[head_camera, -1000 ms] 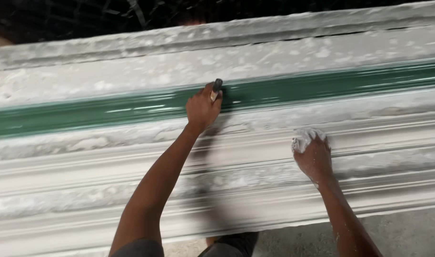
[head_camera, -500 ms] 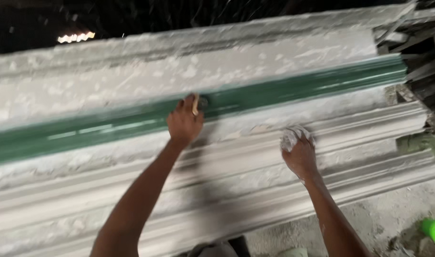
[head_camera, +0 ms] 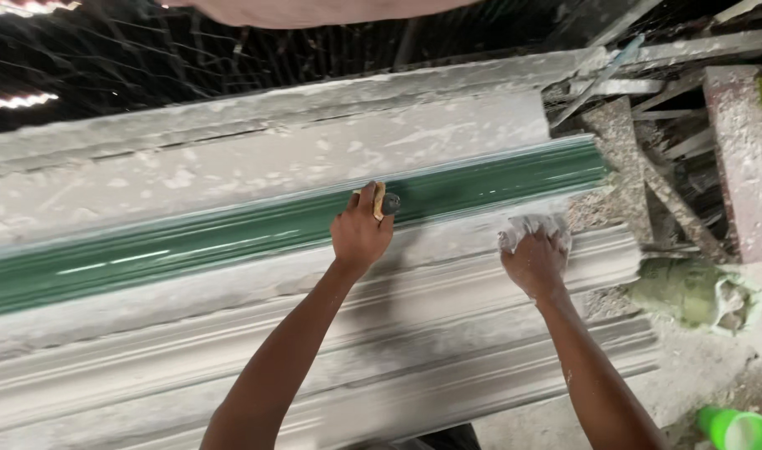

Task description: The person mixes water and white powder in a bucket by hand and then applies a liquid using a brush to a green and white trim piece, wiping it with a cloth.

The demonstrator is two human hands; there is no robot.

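Note:
A long white plaster moulding [head_camera: 231,333] with a glossy green profiled strip [head_camera: 189,237] runs across the view. My left hand [head_camera: 360,233] grips a small brush [head_camera: 383,201] with a tan handle and dark head, pressed against the green strip. My right hand [head_camera: 535,262] is closed around a white lump of plaster [head_camera: 527,227] and rests on the moulding's white ledge just below the strip's right end.
Dusty boards and scrap pieces [head_camera: 648,167] are piled past the moulding's right end. A dirty green sack [head_camera: 698,292] lies on the floor there, and a bright green cup [head_camera: 735,429] stands at the bottom right. Dark netting [head_camera: 147,67] hangs behind.
My view has swung right, revealing the moulding's end and the rubble. My left hand with the brush has slid rightward along the green strip; my right hand followed along the ledge toward the end.

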